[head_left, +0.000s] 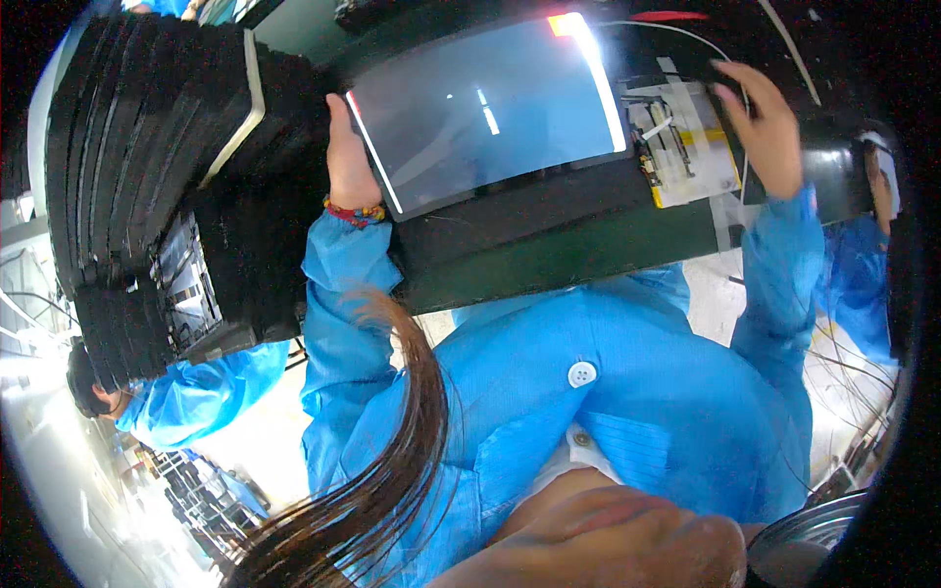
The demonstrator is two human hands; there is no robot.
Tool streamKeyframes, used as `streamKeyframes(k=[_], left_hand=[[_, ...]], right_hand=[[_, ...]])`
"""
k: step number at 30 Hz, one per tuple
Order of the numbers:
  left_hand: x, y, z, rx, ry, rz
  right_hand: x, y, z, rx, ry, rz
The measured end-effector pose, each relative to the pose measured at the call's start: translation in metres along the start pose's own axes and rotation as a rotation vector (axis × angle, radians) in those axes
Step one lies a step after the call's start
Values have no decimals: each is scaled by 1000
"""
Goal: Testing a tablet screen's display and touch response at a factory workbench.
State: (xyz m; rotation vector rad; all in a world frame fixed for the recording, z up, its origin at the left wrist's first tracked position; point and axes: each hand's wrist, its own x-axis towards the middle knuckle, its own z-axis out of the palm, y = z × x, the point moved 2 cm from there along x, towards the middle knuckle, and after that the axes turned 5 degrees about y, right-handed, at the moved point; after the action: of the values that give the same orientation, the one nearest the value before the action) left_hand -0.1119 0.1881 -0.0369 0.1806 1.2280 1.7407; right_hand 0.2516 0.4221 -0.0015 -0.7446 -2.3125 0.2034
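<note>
A lit display panel (500,118), dark with a small white mark near its middle and bright strips along its edges, is tilted up above the bench. My left hand (351,167), with a beaded bracelet at the wrist, grips its left edge; some fingers are hidden. To the panel's right lies a board assembly (681,137) with yellow edges, clear tape and small circuit parts. My right hand (769,132) is just right of that board, thumb and forefinger apart, with nothing visible between them. A thin white cable (686,34) runs from the panel's top toward this hand and passes close by it.
A tall stack of black trays (147,137) stands at the left, with a unit (186,284) in an open slot. Black foam (520,211) lies on the green bench edge (539,265). People in blue (211,392) are at the left and far right (853,284).
</note>
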Motion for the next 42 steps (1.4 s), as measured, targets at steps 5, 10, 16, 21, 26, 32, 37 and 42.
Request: streamKeyframes(k=[5, 10, 16, 21, 26, 32, 37, 42], left_hand=[[-8, 3, 6, 36, 26, -12], [-6, 2, 2, -10, -16, -17], [-1, 2, -7, -30, -62, 5], [-2, 3, -12, -2, -14, -27], [-5, 2, -1, 14, 104, -10], [-5, 4, 4, 39, 410, -87], [-7, 4, 13, 98, 428, -22], [-14, 2, 36, 173, 592, 22]], right_hand=[[55, -20, 61, 457, -397, -202], [58, -35, 81, 507, -440, -281], [50, -39, 90, 540, -428, -102], [48, -26, 88, 461, -208, -203], [60, -24, 70, 692, -304, 112], [60, -20, 63, 809, -449, 12], [60, -19, 70, 792, -578, 124], [62, -21, 72, 760, -628, 139]])
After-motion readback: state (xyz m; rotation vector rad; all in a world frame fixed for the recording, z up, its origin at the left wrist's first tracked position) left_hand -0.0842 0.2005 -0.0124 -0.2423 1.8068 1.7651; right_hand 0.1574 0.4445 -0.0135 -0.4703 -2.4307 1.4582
